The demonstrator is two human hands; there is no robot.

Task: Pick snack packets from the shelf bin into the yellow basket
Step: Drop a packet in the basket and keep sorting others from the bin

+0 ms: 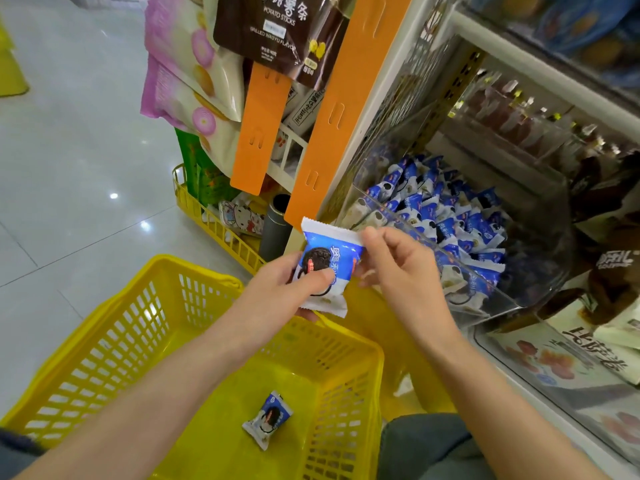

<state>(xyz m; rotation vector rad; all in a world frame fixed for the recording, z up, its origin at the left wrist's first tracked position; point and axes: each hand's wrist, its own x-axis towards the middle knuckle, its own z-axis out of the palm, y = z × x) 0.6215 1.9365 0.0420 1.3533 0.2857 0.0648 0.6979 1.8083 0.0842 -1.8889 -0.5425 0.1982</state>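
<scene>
A blue-and-white snack packet (pixel 332 252) with a dark cookie picture is held above the far rim of the yellow basket (pixel 114 337). My left hand (pixel 294 285) grips its lower left part, thumb across the front. My right hand (pixel 398 268) pinches its right edge. One matching packet (pixel 268 419) lies on the basket floor. The clear shelf bin (pixel 498 299) to the right holds several more such packets (pixel 446 216).
Orange hanging strips (pixel 332 109) and hung snack bags (pixel 187 64) stand ahead. A second yellow basket (pixel 214 223) with goods sits on the floor beside a grey tube (pixel 275 225). Shelves with brown packets run along the right. Grey tiled floor lies to the left.
</scene>
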